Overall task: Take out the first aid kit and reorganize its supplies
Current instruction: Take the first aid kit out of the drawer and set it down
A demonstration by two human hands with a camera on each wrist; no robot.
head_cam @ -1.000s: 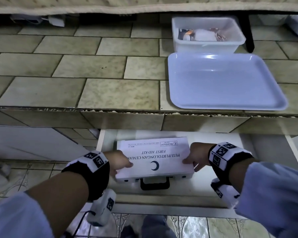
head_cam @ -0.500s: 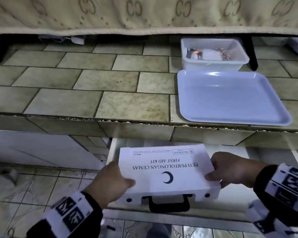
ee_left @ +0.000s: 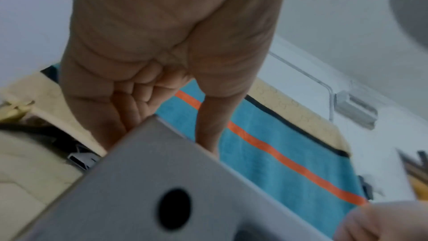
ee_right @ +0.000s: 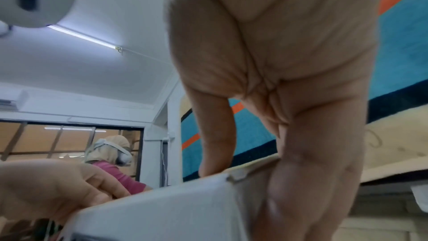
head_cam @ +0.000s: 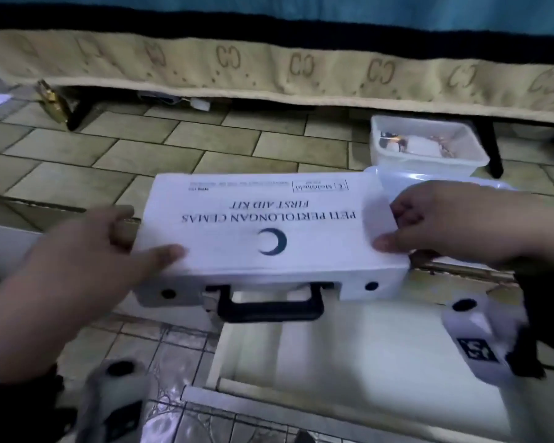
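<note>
The left hand [head_cam: 87, 251] grips the left end of the first aid kit [head_cam: 269, 231], thumb laid flat on the lid and the fingers curled under the edge. The right hand [head_cam: 454, 222] grips the right end the same way, thumb on top, fingers wrapped down the side. This two-ended hold keeps the flat white case level, which probably stops loose supplies inside from sliding. The black handle [head_cam: 269, 303] faces the person and is not used; the printed lid reads upside down from the person's side.

The kit is held in the air above the open drawer [head_cam: 365, 356] and at the front edge of the tiled surface [head_cam: 109, 161]. Beyond it on that surface lie a white tray [head_cam: 435, 180], mostly hidden by the kit and right hand, and a clear tub [head_cam: 429, 155] holding small items. A patterned cloth [head_cam: 269, 68] hangs behind.

Compared with the earlier head view, the kit has risen out of the drawer, where it sat low inside, and now covers part of the tray. The drawer floor is now exposed. Both hands keep the same end grip.
</note>
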